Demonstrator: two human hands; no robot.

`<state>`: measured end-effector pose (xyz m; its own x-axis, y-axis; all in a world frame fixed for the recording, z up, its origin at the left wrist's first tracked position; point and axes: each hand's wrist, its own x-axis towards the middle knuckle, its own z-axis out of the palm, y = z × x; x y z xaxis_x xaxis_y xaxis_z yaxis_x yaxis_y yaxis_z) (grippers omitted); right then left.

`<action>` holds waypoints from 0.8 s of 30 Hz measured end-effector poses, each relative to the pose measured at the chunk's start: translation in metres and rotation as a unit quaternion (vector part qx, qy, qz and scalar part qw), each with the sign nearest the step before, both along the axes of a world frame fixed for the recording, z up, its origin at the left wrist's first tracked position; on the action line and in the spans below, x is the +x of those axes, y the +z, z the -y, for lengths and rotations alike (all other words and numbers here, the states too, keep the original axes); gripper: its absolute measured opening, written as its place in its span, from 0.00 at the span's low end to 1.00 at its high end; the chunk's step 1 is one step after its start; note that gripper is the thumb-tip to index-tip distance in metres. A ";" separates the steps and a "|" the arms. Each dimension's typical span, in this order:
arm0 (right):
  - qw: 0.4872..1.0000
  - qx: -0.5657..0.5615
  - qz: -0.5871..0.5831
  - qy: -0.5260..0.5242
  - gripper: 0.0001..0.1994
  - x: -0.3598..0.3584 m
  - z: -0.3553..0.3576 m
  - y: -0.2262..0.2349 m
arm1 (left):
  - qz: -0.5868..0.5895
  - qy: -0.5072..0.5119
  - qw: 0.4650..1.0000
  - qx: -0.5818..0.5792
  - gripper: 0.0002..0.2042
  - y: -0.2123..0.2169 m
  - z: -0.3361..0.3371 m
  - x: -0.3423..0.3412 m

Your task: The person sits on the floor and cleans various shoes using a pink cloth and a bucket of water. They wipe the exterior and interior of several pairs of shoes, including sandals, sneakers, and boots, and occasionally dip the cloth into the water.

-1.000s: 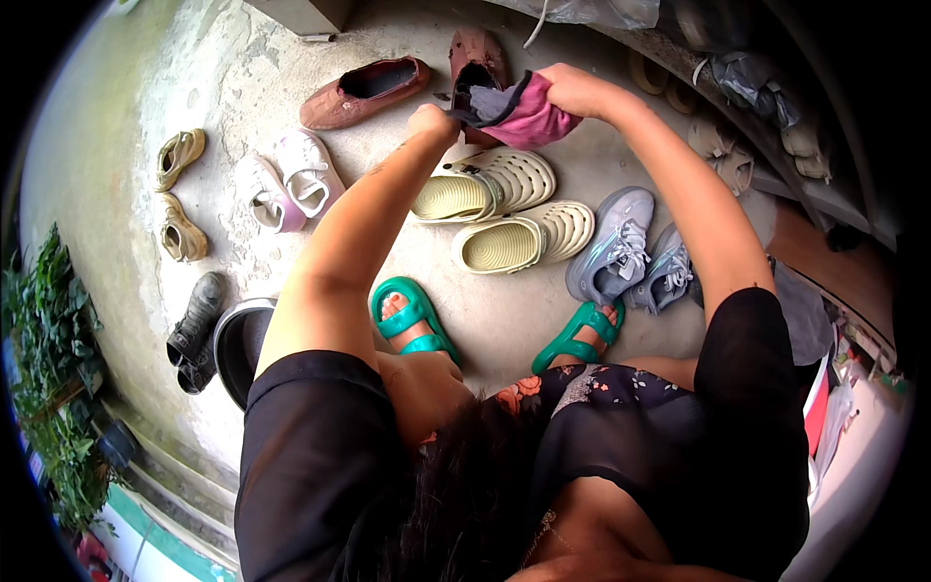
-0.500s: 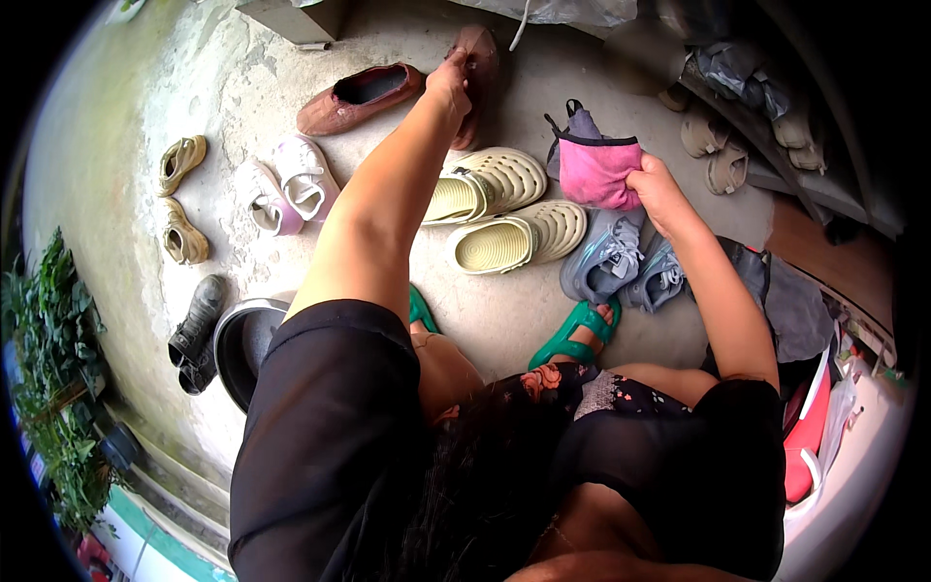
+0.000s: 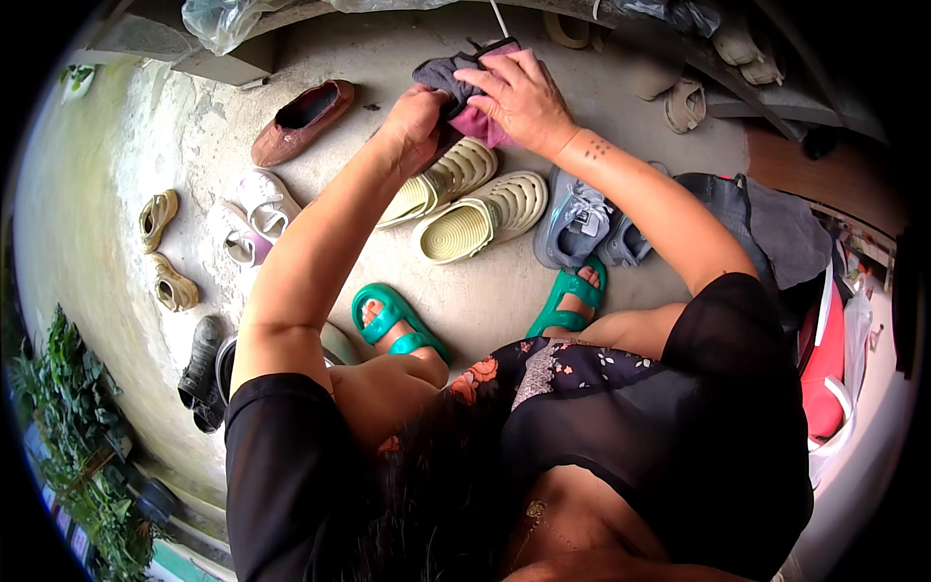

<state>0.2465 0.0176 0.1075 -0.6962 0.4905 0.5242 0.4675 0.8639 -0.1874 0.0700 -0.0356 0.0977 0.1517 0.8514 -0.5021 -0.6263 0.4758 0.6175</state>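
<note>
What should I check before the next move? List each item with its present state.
1. Pink-and-dark-grey fabric piece at both hands: ok.
2. Left hand curled at its grey part: ok.
3. Right hand touching it: ok; firmness of that grip: cannot tell.
4. Reddish-brown slip-on shoe resting upright on the floor: ok.
5. Both cream slotted clogs fully visible: not ok, one is partly hidden.
6. Green wide-strapped sandals on both feet: ok.

No legible lettering or numbers from where I stand, grey sneaker (image 3: 554,233) right of the cream clogs (image 3: 514,206), tongue marking unreadable
</note>
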 end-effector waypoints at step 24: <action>0.787 -0.529 -0.289 -0.133 0.11 0.123 -0.047 0.046 | 0.122 0.034 0.980 0.151 0.21 0.034 -0.008 -0.051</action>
<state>0.3697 0.0648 0.1539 -0.2897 0.9534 -0.0842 0.1786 -0.0326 -0.9834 0.0195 -0.0273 0.1314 0.1736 0.9680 -0.1813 -0.7972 0.2462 0.5512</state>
